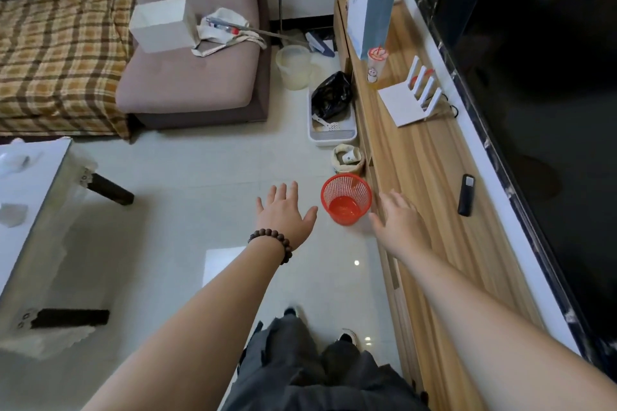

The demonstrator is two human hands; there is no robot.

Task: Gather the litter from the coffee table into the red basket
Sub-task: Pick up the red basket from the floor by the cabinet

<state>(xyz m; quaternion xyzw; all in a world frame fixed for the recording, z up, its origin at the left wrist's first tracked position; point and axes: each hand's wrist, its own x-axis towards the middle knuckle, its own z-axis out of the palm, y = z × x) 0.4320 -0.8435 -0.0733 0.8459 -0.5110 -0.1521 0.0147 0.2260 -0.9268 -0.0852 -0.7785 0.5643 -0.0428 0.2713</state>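
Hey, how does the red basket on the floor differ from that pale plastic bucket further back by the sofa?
The red basket is bright red with mesh walls; the pale bucket is milky and translucent with solid walls. The red basket sits between the left hand and right hand, both open; the pale bucket stands far beyond them, near the sofa. Both stand upright on the tiled floor and look empty.

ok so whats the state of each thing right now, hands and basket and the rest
left hand: open, empty, fingers spread, beside the basket
right hand: open, empty, near the basket
red basket: upright on the floor, looks empty
coffee table: glass top, pale litter on it
black bag: crumpled in the white tray
paper bag: upright on the wooden cabinet
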